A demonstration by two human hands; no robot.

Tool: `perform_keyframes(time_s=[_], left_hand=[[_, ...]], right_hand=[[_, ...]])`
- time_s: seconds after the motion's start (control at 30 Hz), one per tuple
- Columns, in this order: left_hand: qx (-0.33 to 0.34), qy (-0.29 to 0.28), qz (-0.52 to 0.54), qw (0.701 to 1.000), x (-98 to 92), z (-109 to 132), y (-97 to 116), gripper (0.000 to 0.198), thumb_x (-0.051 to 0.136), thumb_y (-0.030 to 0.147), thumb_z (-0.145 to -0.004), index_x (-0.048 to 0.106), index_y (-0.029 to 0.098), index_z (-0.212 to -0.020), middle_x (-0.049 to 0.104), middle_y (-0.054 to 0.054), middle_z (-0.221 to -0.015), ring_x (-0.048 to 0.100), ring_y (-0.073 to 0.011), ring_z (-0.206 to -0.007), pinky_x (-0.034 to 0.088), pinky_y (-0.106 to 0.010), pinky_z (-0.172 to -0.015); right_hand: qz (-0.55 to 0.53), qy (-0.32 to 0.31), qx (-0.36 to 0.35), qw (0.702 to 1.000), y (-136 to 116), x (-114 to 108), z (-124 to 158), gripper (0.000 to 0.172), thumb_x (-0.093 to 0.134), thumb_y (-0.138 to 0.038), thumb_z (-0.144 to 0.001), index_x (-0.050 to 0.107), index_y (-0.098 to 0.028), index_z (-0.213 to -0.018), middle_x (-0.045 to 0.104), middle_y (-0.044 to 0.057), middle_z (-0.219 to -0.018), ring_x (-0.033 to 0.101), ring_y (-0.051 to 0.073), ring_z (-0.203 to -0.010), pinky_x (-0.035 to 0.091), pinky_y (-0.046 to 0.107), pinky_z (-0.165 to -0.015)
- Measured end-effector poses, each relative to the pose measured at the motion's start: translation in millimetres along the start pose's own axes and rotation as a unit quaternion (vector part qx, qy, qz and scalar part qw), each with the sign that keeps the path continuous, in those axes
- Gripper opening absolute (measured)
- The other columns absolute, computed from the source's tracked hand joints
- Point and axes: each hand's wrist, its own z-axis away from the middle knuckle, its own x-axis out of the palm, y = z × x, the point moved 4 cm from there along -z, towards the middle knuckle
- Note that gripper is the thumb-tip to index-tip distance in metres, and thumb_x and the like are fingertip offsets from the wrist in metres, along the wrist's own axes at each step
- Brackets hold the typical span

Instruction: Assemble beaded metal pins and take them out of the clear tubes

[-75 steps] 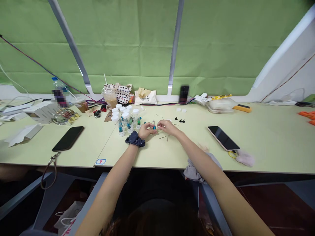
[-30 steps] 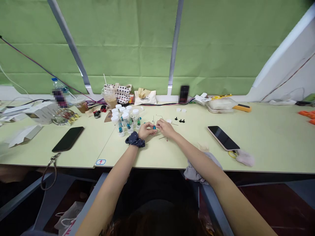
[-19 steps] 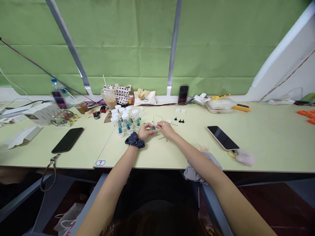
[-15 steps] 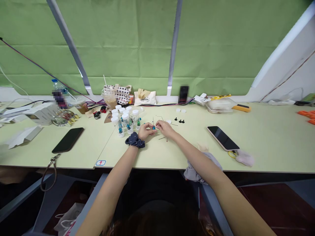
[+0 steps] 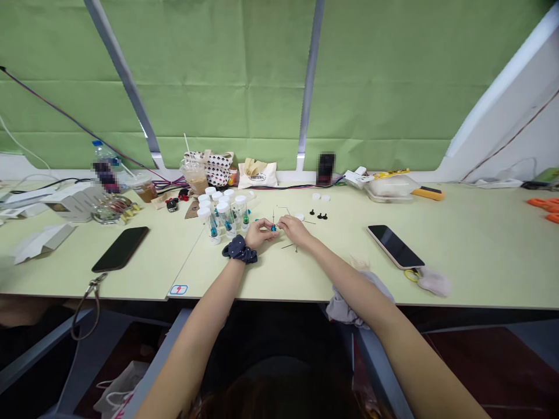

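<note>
Between thumb and fingers, my left hand (image 5: 261, 233) pinches a small blue metallic part (image 5: 273, 228) with a thin upright pin rising from it. My right hand (image 5: 293, 228) is closed just to the right, its fingertips at the blue part; whatever they pinch is too small to make out. Several clear tubes with white caps (image 5: 226, 216) stand left of my hands, with blue and green parts inside. A white cap (image 5: 299, 216) and thin rods (image 5: 288, 245) lie around my right hand. Small black parts (image 5: 322, 216) rest farther right.
A black phone (image 5: 121, 249) lies at left, another phone (image 5: 396, 246) at right. Along the back are a drink cup (image 5: 195, 174), a cream pouch (image 5: 257, 174) and a clear plastic box (image 5: 391, 187). Grey cloth (image 5: 349, 305) hangs at the table's front edge.
Both hands stay nearly in place around the blue part. The right fingertips and the blue part have shifted very slightly.
</note>
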Motion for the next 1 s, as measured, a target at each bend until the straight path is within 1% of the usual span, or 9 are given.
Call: perform_keyframes(time_s=[0.1,0.2,0.3,0.43,0.63,0.83,0.93,1.0], left_hand=[[0.001,0.002,0.005,1.0,-0.1,-0.1,0.4,0.046,0.084,0.034,-0.053,0.053,0.014,-0.08,0.06,0.002,-0.071,0.063,-0.0132,-0.054,0.051,-0.026,-0.052],[-0.002,0.003,0.004,1.0,-0.7,-0.3,-0.5,0.045,0.084,0.034,-0.054,0.053,0.014,-0.08,0.06,0.001,-0.071,0.063,-0.0135,-0.054,0.051,-0.027,-0.053],[-0.002,0.002,-0.001,1.0,-1.1,-0.5,-1.3,0.046,0.084,0.035,-0.054,0.053,0.014,-0.081,0.06,0.002,-0.071,0.063,-0.0134,-0.054,0.051,-0.026,-0.052],[0.004,-0.002,-0.013,1.0,-0.8,-0.2,-0.6,0.046,0.084,0.036,-0.054,0.054,0.014,-0.082,0.061,0.002,-0.071,0.063,-0.0129,-0.054,0.048,-0.023,-0.05],[0.001,-0.002,-0.012,1.0,0.5,1.6,2.8,0.047,0.084,0.039,-0.053,0.054,0.014,-0.081,0.061,0.002,-0.07,0.063,-0.013,-0.055,0.05,-0.025,-0.053],[-0.004,-0.001,-0.014,1.0,0.1,0.7,1.3,0.048,0.083,0.04,-0.054,0.055,0.014,-0.083,0.062,0.0,-0.072,0.063,-0.0132,-0.056,0.05,-0.026,-0.054],[-0.003,0.0,-0.019,1.0,-0.7,-0.3,-0.4,0.049,0.083,0.041,-0.053,0.054,0.014,-0.083,0.061,0.001,-0.069,0.062,-0.0138,-0.055,0.048,-0.025,-0.052],[-0.001,-0.002,-0.019,1.0,-1.0,-0.5,-0.8,0.049,0.083,0.04,-0.053,0.054,0.014,-0.083,0.061,0.002,-0.069,0.062,-0.0135,-0.055,0.048,-0.025,-0.052]], right_hand=[[-0.047,0.014,-0.009,0.999,-1.3,-3.2,-0.3,0.012,0.048,-0.021,-0.09,0.054,-0.019,-0.08,0.056,0.002,-0.08,0.052,0.016,-0.078,0.038,0.026,-0.071],[-0.071,0.009,-0.016,0.997,-1.1,-4.8,0.5,0.006,0.05,-0.022,-0.089,0.053,-0.02,-0.084,0.055,0.001,-0.079,0.051,0.015,-0.074,0.038,0.025,-0.068],[-0.04,0.001,-0.011,0.999,1.1,-4.2,1.2,0.012,0.049,-0.021,-0.089,0.054,-0.02,-0.079,0.054,0.001,-0.08,0.051,0.015,-0.076,0.037,0.025,-0.069],[0.001,0.001,0.01,1.0,4.3,-1.9,0.7,0.016,0.048,-0.021,-0.091,0.057,-0.019,-0.077,0.054,0.002,-0.084,0.052,0.015,-0.077,0.036,0.025,-0.069],[-0.028,0.012,0.0,1.0,1.4,-1.6,-0.9,0.018,0.053,-0.02,-0.089,0.057,-0.017,-0.072,0.053,0.002,-0.075,0.052,0.014,-0.074,0.038,0.025,-0.07],[-0.071,0.012,-0.013,0.997,-4.2,-6.0,0.9,0.004,0.055,-0.017,-0.085,0.056,-0.018,-0.081,0.055,0.002,-0.081,0.051,0.015,-0.076,0.04,0.026,-0.07],[-0.064,0.003,-0.02,0.998,-5.3,-7.3,2.4,0.008,0.051,-0.015,-0.086,0.055,-0.019,-0.08,0.055,0.002,-0.082,0.052,0.016,-0.078,0.039,0.026,-0.072],[-0.044,0.0,-0.016,0.999,-4.7,-7.4,3.5,0.011,0.05,-0.017,-0.088,0.056,-0.019,-0.08,0.055,0.002,-0.084,0.052,0.015,-0.079,0.038,0.026,-0.072]])
